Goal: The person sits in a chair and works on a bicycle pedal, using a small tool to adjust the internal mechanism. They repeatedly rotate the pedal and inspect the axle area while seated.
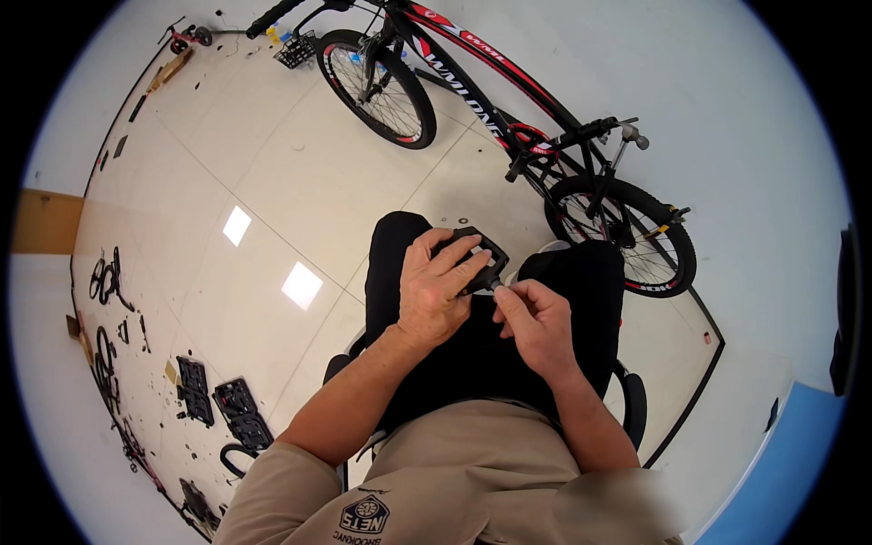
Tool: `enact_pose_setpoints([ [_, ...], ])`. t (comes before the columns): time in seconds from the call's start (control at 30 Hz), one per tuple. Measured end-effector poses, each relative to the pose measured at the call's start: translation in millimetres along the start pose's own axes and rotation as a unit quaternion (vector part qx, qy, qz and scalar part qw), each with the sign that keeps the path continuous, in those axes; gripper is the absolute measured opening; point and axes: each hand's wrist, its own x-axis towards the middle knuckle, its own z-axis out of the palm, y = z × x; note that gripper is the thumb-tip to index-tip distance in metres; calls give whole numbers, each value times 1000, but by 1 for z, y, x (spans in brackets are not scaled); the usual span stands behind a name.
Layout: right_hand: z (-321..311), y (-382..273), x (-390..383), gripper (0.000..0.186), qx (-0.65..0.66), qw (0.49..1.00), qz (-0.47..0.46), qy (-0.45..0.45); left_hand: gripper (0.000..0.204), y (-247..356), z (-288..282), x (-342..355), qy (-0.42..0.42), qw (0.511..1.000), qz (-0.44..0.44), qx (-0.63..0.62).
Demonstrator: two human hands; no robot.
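Observation:
Over my lap I hold a black bicycle pedal point(493, 257). My left hand point(434, 292) is wrapped over its body from the left, fingers lying across the frame. At the pedal's lower right end, where the spindle sticks out, my right hand point(540, 325) pinches with thumb and forefinger. A small pale bit shows at those fingertips; whether it is the spindle tip or a separate small part I cannot tell. Beyond my knees a black and red bicycle point(509, 118) stands against the wall. Two small rings point(463, 221) lie on the floor just past the pedal.
I sit on a chair with a black armrest point(633, 400). Open black tool cases point(241, 411) lie on the floor at the lower left, with scattered small parts around them. Bike parts point(111, 277) line the left wall. A black wire basket point(295, 52) sits by the front wheel.

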Motion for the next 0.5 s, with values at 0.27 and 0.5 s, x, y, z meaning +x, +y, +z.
enact_pose_setpoints([
  [0.27, -9, 15, 5, 7, -22, 994, -101, 44, 44, 5, 1, 0, -13, 1000, -7, 7],
  [0.5, -3, 0, 5, 11, 48, 985, -150, 72, 44, 3, 3, 1, -5, 1000, -13, -13],
])
